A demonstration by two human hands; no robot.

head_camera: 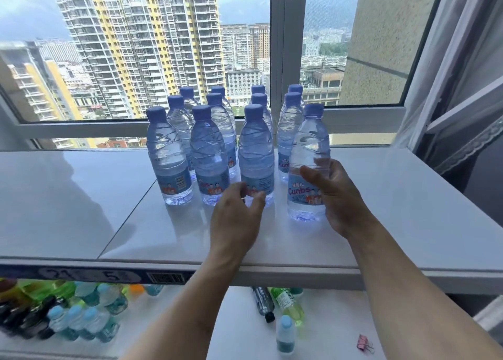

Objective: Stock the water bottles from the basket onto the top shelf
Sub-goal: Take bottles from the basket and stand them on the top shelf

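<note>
Standing upright, the blue-capped clear water bottle (307, 163) carries a blue label.

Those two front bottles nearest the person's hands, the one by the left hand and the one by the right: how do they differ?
The right-hand bottle is wrapped by the right hand; the left-hand bottle is only approached by the left hand, whose fingertips are at its label. The right-hand bottle stands apart from the rows and nearer the shelf edge; the left-hand bottle sits in the front row. Both are upright, clear, blue-capped, blue-labelled.
</note>
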